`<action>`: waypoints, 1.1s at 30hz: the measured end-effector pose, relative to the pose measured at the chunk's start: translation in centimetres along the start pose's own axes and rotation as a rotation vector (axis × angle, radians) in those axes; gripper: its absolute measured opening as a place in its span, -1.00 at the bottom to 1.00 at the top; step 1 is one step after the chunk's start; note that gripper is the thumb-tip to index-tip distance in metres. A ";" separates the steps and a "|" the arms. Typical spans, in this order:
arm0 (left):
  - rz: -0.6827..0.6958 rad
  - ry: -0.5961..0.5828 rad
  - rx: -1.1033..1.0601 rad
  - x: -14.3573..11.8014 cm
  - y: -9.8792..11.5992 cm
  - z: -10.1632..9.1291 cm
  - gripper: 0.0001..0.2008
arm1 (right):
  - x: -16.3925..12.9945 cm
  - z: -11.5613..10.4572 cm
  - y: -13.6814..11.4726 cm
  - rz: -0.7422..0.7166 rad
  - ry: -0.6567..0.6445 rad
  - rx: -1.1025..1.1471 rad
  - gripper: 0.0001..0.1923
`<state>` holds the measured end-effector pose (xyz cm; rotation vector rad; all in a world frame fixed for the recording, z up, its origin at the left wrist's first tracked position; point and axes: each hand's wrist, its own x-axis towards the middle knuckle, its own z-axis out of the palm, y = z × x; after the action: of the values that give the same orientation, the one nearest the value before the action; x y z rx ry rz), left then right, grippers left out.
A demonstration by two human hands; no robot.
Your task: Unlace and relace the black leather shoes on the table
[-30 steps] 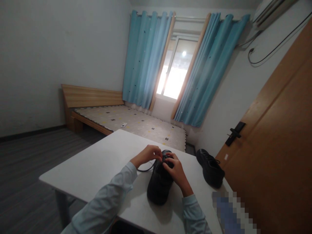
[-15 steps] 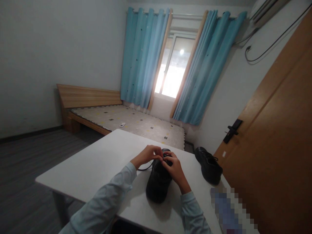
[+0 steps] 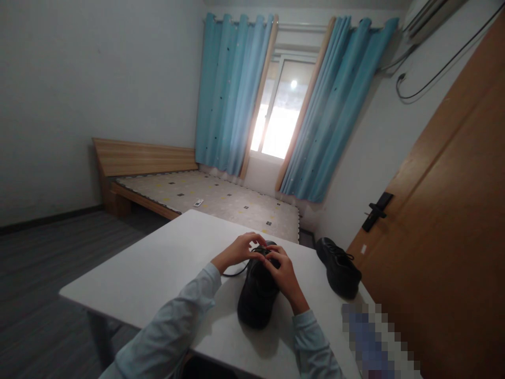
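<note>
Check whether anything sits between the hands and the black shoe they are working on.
Nothing visible does. The left hand and right hand both already rest on the far lace end of the black leather shoe. The second black shoe lies apart, to the right on the white table.

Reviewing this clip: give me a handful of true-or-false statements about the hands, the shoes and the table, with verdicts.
1. Both hands are at the laces of the nearer black shoe. True: left hand, right hand.
2. The second shoe stands on the floor. False: it rests on the white table, near the table's right edge.
3. A loose lace end trails on the table under the left hand. True.
4. The right hand holds the second shoe. False: that shoe is untouched.
5. The curtains are red. False: blue.
</note>
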<state>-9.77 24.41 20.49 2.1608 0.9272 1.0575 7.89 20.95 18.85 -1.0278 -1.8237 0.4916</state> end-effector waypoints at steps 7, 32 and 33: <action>0.020 -0.194 -0.141 -0.4 -1.2 0.6 -0.23 | -0.1 -0.1 -0.1 0.017 0.020 0.008 -0.90; -0.056 -0.242 -0.099 -0.5 -1.4 0.4 -0.41 | 0.3 -3.3 -1.1 0.196 0.155 0.734 -0.75; -0.059 -0.244 -0.093 -0.5 -1.4 0.4 -0.41 | 0.3 -3.3 -1.0 0.197 0.156 0.721 -0.75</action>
<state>-10.14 24.78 19.01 2.1148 0.8071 0.7726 10.31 20.31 21.28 -0.7102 -1.2499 1.0615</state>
